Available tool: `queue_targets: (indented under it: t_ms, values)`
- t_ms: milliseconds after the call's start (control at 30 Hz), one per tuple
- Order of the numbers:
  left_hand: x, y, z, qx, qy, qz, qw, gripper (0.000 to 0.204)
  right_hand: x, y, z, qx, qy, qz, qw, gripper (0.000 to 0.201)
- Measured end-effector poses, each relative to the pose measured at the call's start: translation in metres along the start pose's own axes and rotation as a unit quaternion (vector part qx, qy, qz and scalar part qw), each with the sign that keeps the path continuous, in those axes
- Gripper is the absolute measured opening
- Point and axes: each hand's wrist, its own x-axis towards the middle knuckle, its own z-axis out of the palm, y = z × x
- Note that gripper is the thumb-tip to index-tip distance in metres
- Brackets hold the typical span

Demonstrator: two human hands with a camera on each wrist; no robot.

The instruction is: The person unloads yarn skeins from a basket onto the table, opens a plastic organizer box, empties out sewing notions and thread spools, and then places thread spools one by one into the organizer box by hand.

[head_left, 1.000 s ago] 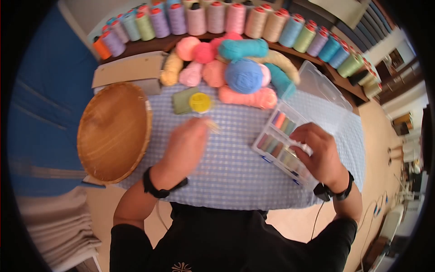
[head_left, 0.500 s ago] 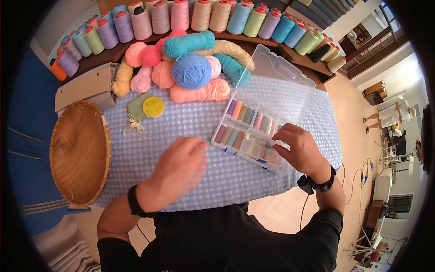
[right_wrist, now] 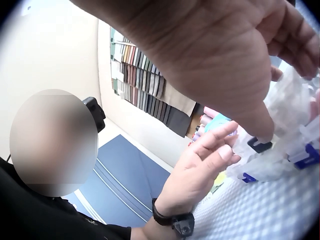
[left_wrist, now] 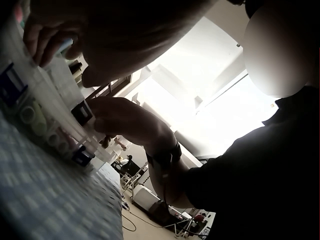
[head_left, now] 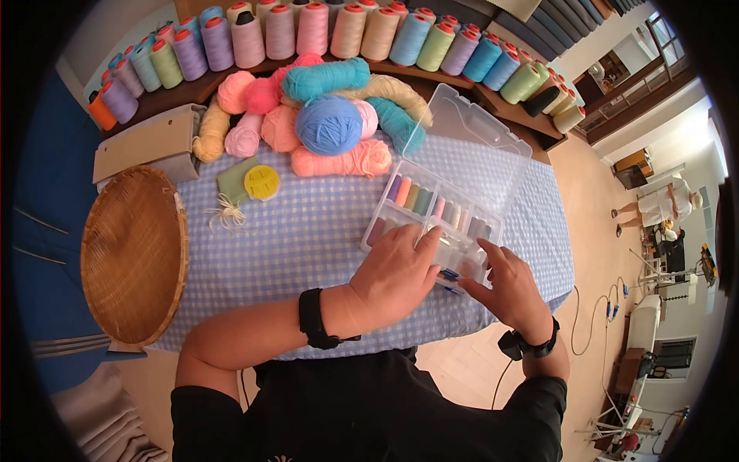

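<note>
A clear plastic organizer box [head_left: 431, 202] stands on the checked cloth, its see-through lid [head_left: 481, 146] raised at the back. Small thread spools [head_left: 402, 191] in several colours fill its compartments. My left hand [head_left: 396, 273] reaches over the front-left compartments, index finger extended, hiding some spools. At the front right corner is my right hand [head_left: 508, 285], thumb and fingers apart around the corner. The right wrist view shows its thumb beside a dark clasp [right_wrist: 260, 145]. Dark blue latches [left_wrist: 12, 87] line the box's front in the left wrist view.
Cream threads [head_left: 229, 214] lie beside a green cloth piece [head_left: 231, 185] and a yellow round disc [head_left: 262, 182]. A woven basket [head_left: 135, 258] is at the left. Yarn balls [head_left: 329, 125] are heaped at the back, before a shelf of thread cones [head_left: 313, 31].
My left hand has left the cream threads beside the green cloth and moved right, over the box. The right hand stays at the box, its thumb and fingers wider apart. The head view has shifted.
</note>
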Motion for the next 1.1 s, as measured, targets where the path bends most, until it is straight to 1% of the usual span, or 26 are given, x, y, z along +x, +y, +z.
queue_targets:
  t_ms: [67, 100, 133, 167, 200, 233, 267, 300, 333, 367, 400, 467, 500, 567, 600, 667, 700, 733, 800, 833, 867, 900, 933, 1000, 1033, 1100]
  values:
    - [0.002, 0.001, -0.005, -0.115, 0.020, -0.038, 0.992, 0.050, -0.002, -0.007, -0.004, 0.015, 0.005, 0.000, 1.000, 0.072]
    - [0.004, -0.003, -0.005, -0.114, 0.020, -0.040, 0.992, 0.050, -0.004, -0.012, -0.007, 0.025, 0.004, 0.004, 1.000, 0.076]
    - [0.007, -0.008, -0.003, -0.155, 0.074, -0.024, 0.985, 0.049, -0.004, -0.015, -0.008, 0.036, 0.004, 0.008, 0.999, 0.081]
    - [0.009, -0.011, -0.005, -0.195, 0.128, -0.005, 0.972, 0.048, -0.004, -0.016, -0.008, 0.036, 0.004, 0.007, 0.999, 0.081]
    - [0.006, -0.013, -0.009, -0.195, 0.127, -0.005, 0.973, 0.048, -0.004, -0.016, -0.007, 0.035, 0.021, -0.015, 0.999, 0.085]
    - [0.000, -0.017, -0.018, -0.227, 0.119, -0.026, 0.966, 0.045, -0.005, -0.016, -0.006, 0.034, 0.038, -0.037, 0.998, 0.089]
    - [-0.007, -0.021, -0.029, -0.259, 0.111, -0.048, 0.958, 0.043, -0.004, -0.016, -0.003, 0.036, 0.038, -0.036, 0.998, 0.089]
    - [-0.018, -0.021, -0.040, -0.287, 0.103, -0.096, 0.948, 0.041, -0.003, -0.014, 0.002, 0.004, 0.075, -0.089, 0.993, 0.091]
    - [-0.031, -0.024, -0.046, -0.353, 0.118, -0.121, 0.920, 0.041, -0.002, -0.012, 0.007, -0.027, 0.111, -0.141, 0.983, 0.094]
    - [-0.043, -0.028, -0.057, -0.333, 0.125, -0.129, 0.926, 0.041, -0.001, -0.009, 0.015, -0.017, 0.077, -0.148, 0.986, 0.096]
    - [-0.055, -0.026, -0.067, -0.365, 0.137, -0.161, 0.907, 0.041, -0.001, -0.012, 0.020, -0.032, 0.064, -0.148, 0.986, 0.093]
    - [-0.077, -0.034, -0.078, -0.353, 0.152, -0.195, 0.903, 0.043, 0.002, -0.006, 0.034, -0.070, 0.091, -0.146, 0.983, 0.088]
    - [-0.088, -0.039, -0.082, -0.352, 0.148, -0.196, 0.903, 0.043, 0.001, -0.004, 0.037, -0.068, 0.091, -0.143, 0.983, 0.088]
    - [-0.107, -0.053, -0.085, -0.312, 0.142, -0.253, 0.905, 0.046, 0.000, -0.001, 0.039, -0.042, 0.114, -0.131, 0.984, 0.078]
    - [-0.113, -0.058, -0.087, -0.311, 0.144, -0.255, 0.904, 0.046, 0.001, 0.001, 0.037, -0.042, 0.113, -0.134, 0.984, 0.078]
    - [-0.126, -0.068, -0.088, -0.246, 0.154, -0.270, 0.918, 0.049, 0.001, 0.009, 0.032, -0.051, 0.104, -0.117, 0.986, 0.070]
    - [-0.129, -0.071, -0.086, -0.205, 0.175, -0.264, 0.926, 0.050, 0.002, 0.013, 0.030, -0.046, 0.104, -0.098, 0.989, 0.064]
    - [-0.132, -0.071, -0.088, -0.204, 0.179, -0.267, 0.925, 0.050, 0.003, 0.018, 0.027, -0.057, 0.106, -0.094, 0.988, 0.065]
    - [-0.136, -0.065, -0.096, -0.071, 0.078, -0.301, 0.948, 0.054, 0.006, 0.031, 0.024, -0.072, 0.115, -0.088, 0.987, 0.064]
    - [-0.137, -0.065, -0.100, -0.069, 0.084, -0.308, 0.945, 0.054, 0.007, 0.033, 0.023, -0.079, 0.120, -0.081, 0.986, 0.064]
    - [-0.138, -0.066, -0.105, 0.068, 0.041, -0.246, 0.966, 0.058, 0.006, 0.032, 0.024, -0.089, 0.125, -0.055, 0.987, 0.064]
    - [-0.138, -0.067, -0.110, 0.204, -0.006, -0.181, 0.962, 0.062, 0.005, 0.024, 0.023, -0.104, 0.125, -0.065, 0.985, 0.065]
    - [-0.133, -0.067, -0.113, 0.209, -0.002, -0.193, 0.959, 0.062, 0.006, 0.013, 0.019, -0.118, 0.127, -0.076, 0.982, 0.066]
    - [-0.119, -0.066, -0.115, 0.199, -0.018, -0.137, 0.970, 0.062, 0.012, -0.013, 0.019, -0.070, 0.128, -0.146, 0.979, 0.066]
    - [-0.116, -0.071, -0.114, 0.203, -0.015, -0.143, 0.968, 0.062, 0.016, -0.026, 0.021, -0.057, 0.119, -0.193, 0.972, 0.063]
    - [-0.113, -0.083, -0.105, 0.147, -0.050, -0.129, 0.979, 0.062, 0.028, -0.047, 0.028, -0.039, 0.082, -0.278, 0.956, 0.059]
